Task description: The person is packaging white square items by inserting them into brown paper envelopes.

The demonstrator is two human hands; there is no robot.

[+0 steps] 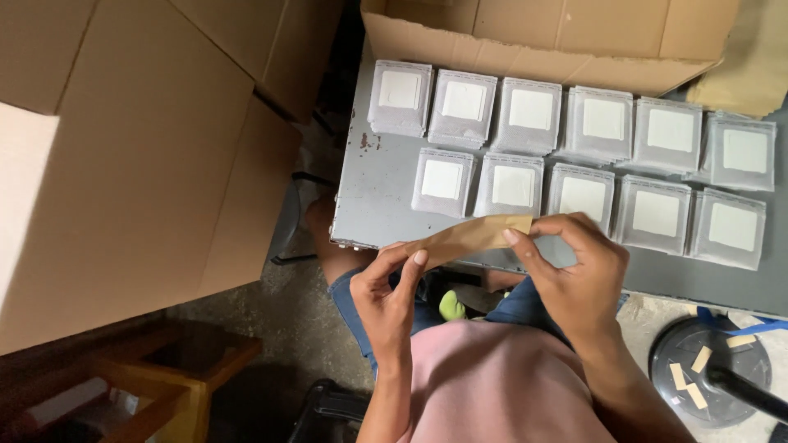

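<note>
A strip of brown paper tape [472, 236] stretches between both my hands, over the near edge of a grey metal table [373, 193]. My left hand [390, 291] pinches its lower left end with thumb and forefinger. My right hand [570, 267] grips the right end, fingers curled over it. Beyond the strip, stacks of grey pouches with white square pads [513, 187] lie in two rows on the table.
An open cardboard box [525, 41] stands behind the pouches. A big cardboard box [139, 156] fills the left. A wooden stool [164, 385] is at lower left. A round black stand base [710, 369] with tape bits sits at lower right.
</note>
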